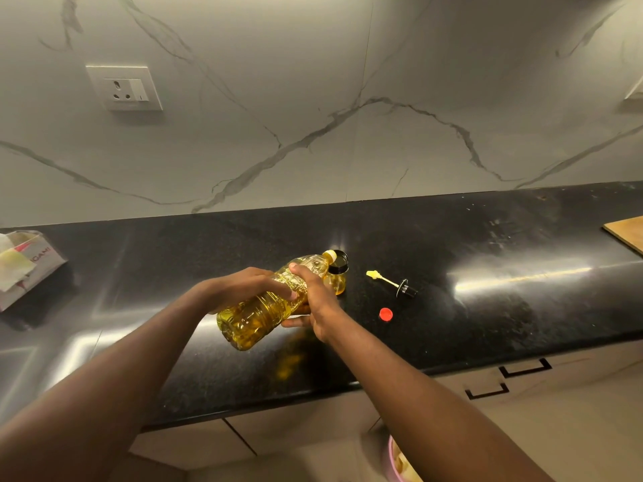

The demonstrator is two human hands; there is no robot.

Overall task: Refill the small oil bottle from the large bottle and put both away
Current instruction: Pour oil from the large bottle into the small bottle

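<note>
The large oil bottle (255,316), clear plastic with yellow oil, is tipped almost level above the black counter (487,273). Its open mouth rests over the small oil bottle (337,278), a short glass jar with a black rim and some oil inside. My left hand (243,285) grips the large bottle across its middle from the left. My right hand (313,300) holds it from the right, nearer the neck. The small bottle's black cap with its yellow brush (393,283) lies on the counter to the right. A red cap (385,314) lies in front of it.
A tissue box (24,266) sits at the counter's left end. A wooden board (626,233) shows at the far right edge. A wall socket (125,88) is set in the marble backsplash. Drawers with black handles (525,368) run below the counter.
</note>
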